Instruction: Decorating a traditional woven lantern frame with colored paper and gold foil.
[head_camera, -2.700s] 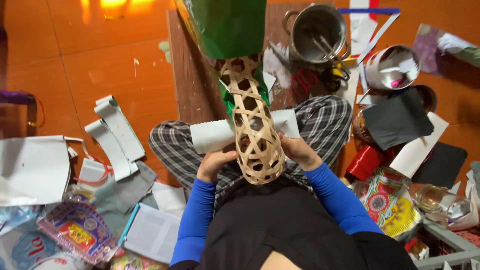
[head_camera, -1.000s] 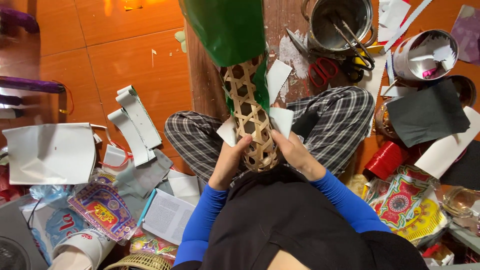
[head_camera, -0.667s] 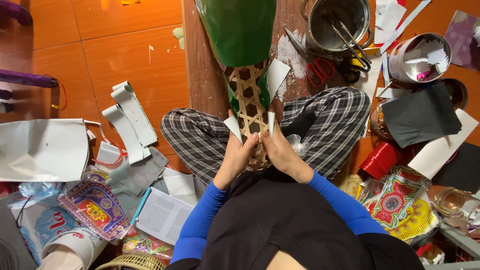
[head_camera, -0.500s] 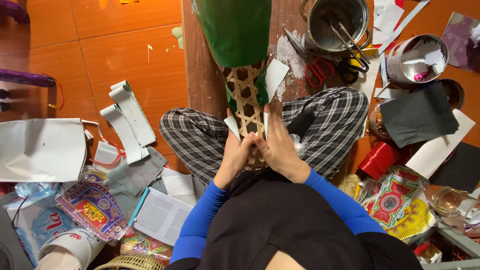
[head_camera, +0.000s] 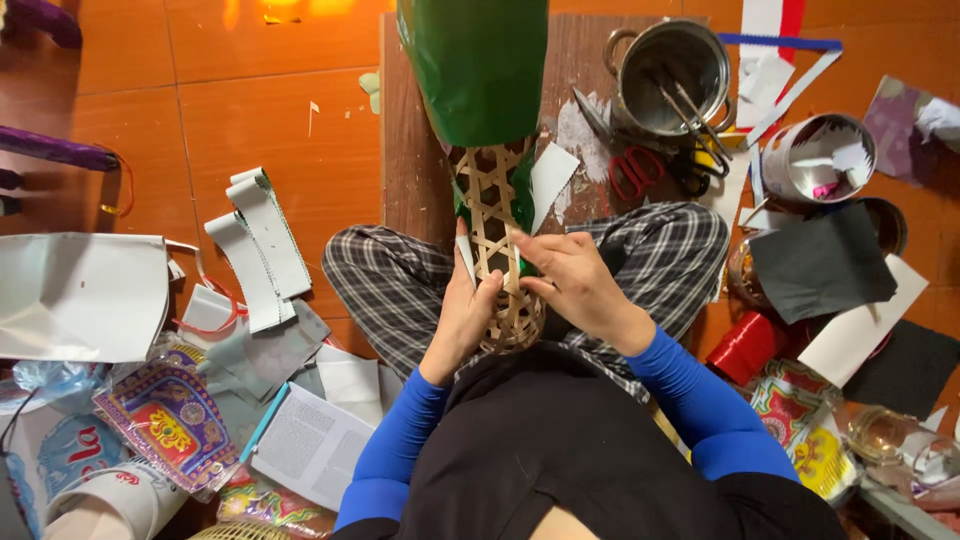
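Note:
A tall woven bamboo lattice frame (head_camera: 497, 215) stands between my crossed legs, its upper part wrapped in shiny green paper (head_camera: 480, 60). My left hand (head_camera: 465, 315) grips the frame's lower left side. My right hand (head_camera: 572, 280) presses on the lattice from the right, fingers pinching a white paper strip (head_camera: 470, 262) against it. Another white paper piece (head_camera: 551, 178) sticks out to the right of the frame.
A dark wooden board (head_camera: 415, 130) lies ahead. A metal pot (head_camera: 672, 70) with tools, red scissors (head_camera: 634, 172) and a tin (head_camera: 823, 158) sit at the right. Black sheets (head_camera: 822, 265), a red roll (head_camera: 747, 347), white card strips (head_camera: 262, 245) and printed papers (head_camera: 170, 425) litter the floor.
My hands moved in from the frame's wide sides to its lower middle and closed on it. The white paper sheet held behind the frame is now folded in against the lattice.

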